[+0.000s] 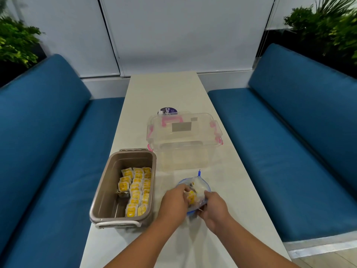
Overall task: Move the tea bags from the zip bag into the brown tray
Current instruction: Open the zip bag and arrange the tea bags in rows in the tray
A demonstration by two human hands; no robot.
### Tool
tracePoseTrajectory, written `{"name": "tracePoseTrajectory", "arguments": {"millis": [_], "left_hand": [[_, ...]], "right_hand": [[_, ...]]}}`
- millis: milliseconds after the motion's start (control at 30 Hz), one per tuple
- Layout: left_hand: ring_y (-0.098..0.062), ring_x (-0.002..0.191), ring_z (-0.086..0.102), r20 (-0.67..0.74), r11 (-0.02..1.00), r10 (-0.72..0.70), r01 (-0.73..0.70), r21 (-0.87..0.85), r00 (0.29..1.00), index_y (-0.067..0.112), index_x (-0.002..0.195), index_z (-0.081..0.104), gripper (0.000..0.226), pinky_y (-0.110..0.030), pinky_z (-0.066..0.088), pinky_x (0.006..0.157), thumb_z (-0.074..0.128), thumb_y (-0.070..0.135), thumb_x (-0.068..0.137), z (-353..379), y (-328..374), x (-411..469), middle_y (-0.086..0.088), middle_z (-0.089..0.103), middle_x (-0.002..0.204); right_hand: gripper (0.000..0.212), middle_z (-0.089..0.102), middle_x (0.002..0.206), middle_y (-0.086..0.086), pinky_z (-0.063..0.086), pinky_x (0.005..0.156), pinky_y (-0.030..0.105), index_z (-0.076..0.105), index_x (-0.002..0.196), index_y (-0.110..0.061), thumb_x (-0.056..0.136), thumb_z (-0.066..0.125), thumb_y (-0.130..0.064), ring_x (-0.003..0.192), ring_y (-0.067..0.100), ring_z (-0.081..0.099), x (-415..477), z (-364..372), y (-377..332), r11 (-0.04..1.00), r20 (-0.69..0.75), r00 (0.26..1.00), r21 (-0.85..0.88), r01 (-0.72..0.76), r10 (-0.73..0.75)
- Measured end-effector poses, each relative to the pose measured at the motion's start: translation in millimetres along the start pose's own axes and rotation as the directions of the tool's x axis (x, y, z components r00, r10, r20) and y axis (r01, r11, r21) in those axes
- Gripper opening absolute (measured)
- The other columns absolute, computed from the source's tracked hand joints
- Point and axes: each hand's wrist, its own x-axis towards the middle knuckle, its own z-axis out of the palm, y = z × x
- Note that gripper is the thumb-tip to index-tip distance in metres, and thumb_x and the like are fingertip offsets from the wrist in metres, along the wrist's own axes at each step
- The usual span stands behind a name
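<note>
Head view looks down a long off-white table [164, 89] that runs between two blue cushioned benches, left [48, 151] and right [289, 151]. Its long edges lie close to the seat cushions. The far half of the tabletop is bare, as is the strip along the right edge beside the hands.

A brown rectangular plastic tray [105, 192] with white handles sits near the left edge, its near handle close to the left forearm. Rows of yellow tea bags [135, 190] fill its right side. Just beyond it stands a clear plastic box with pink latches [183, 140], with a round dark purple-labelled item [167, 111] behind it.

The clear zip bag with a blue seal [201, 185] lies on the table right of the tray, near the clear box.

Both forearms reach in from the near edge and meet at the bag's mouth. The left hand [174, 205] has its fingers curled and pinches a yellow tea bag [191, 197] at the opening. The right hand [213, 209], knuckles up, grips the zip bag's near edge.
</note>
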Motion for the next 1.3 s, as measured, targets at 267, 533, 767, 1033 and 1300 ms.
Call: {"name": "tracePoseTrajectory", "arguments": {"millis": [267,533,767,1033,1300], "left_hand": [[-0.009,0.092,0.06,-0.039,0.993,0.084,-0.087,-0.08,0.996,0.037,0.115,0.06,0.025,-0.026,0.053,0.086,0.054,0.019,0.099,-1.9,3.9,0.8,0.008,0.063,0.104],[-0.02,0.099,0.059,0.041,0.959,0.157,-0.162,0.232,0.987,0.021,0.116,0.066,0.025,-0.026,0.048,0.086,0.05,0.026,0.098,-2.0,1.9,0.2,-0.002,0.059,0.115],[-0.014,0.099,0.06,-0.131,0.975,0.218,-0.21,0.071,0.967,0.024,0.117,0.067,0.023,-0.027,0.049,0.09,0.052,0.022,0.099,-20.7,7.8,-2.8,0.005,0.062,0.109],[-0.012,0.092,0.06,-0.202,0.974,0.214,-0.223,-0.026,0.956,0.028,0.118,0.067,0.023,-0.027,0.05,0.084,0.053,0.023,0.1,-41.9,11.0,4.6,0.007,0.064,0.106],[-0.003,0.073,0.056,-0.318,0.964,0.247,-0.264,-0.013,0.915,0.025,0.099,0.074,0.011,-0.02,0.044,0.073,0.068,0.03,0.093,-118.1,15.6,12.2,0.013,0.063,0.09]], "right_hand": [[0.026,0.068,0.118,0.029,0.057,0.085,0.05,0.054,0.123,0.003,0.11,0.041,-0.015,0.104,0.043,0.069,1.8,-1.1,-3.8,0.997,0.021,1.0,-0.071,0.004,-0.002],[0.027,0.071,0.111,0.029,0.056,0.089,0.054,0.059,0.118,0.004,0.109,0.044,-0.016,0.099,0.043,0.07,7.1,1.9,-2.1,0.989,0.044,0.999,-0.148,0.017,-0.011],[0.033,0.076,0.11,0.022,0.055,0.09,0.048,0.065,0.119,0.0,0.108,0.043,-0.021,0.105,0.039,0.072,14.3,5.8,-2.0,0.99,0.115,0.993,-0.142,0.002,0.015],[0.036,0.076,0.112,0.019,0.055,0.096,0.049,0.068,0.122,-0.003,0.106,0.042,-0.021,0.11,0.037,0.07,18.6,13.7,-2.1,0.993,0.105,0.994,-0.12,-0.006,0.019],[0.035,0.076,0.112,0.019,0.057,0.087,0.043,0.068,0.122,-0.004,0.105,0.049,-0.027,0.11,0.037,0.07,23.0,22.6,-1.3,0.997,0.113,0.993,-0.073,-0.019,0.028]]}}
